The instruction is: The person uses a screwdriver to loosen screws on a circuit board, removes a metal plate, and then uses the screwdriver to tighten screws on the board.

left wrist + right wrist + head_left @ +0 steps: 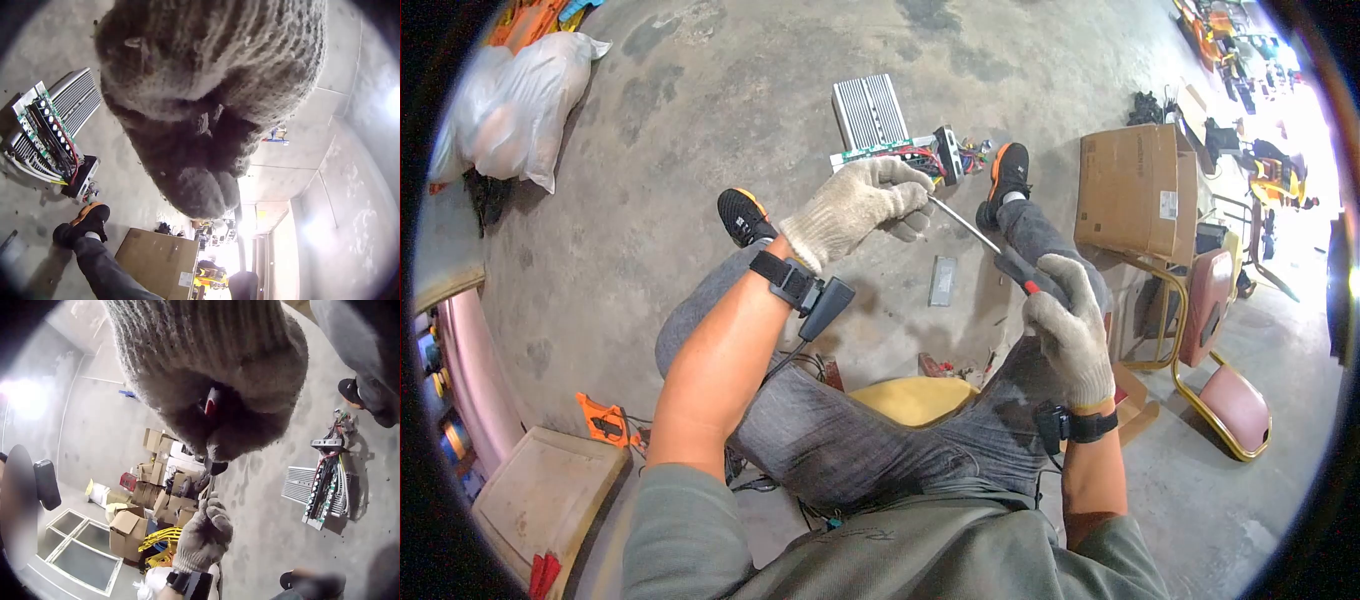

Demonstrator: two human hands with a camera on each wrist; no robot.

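A long screwdriver [963, 222] with a metal shaft and a dark handle with a red end spans both gloved hands above the lap. My right hand [1070, 325] grips the handle; its red end also shows inside the glove in the right wrist view. At the tip, the fingers of my left hand [860, 208] pinch the shaft. Beyond the hands, a finned metal unit [870, 112] lies on the floor with its circuit board [47, 128] exposed and colored wires at one end. A flat grey plate [943, 281] lies on the floor nearer the body.
A cardboard box [1127, 190] stands to the right, with chairs [1208, 310] beside it. White sacks [525, 105] sit at the upper left. Shoes [745, 215] flank the unit, and a yellow seat [915, 400] shows between the legs. An orange object [605, 420] lies at the lower left.
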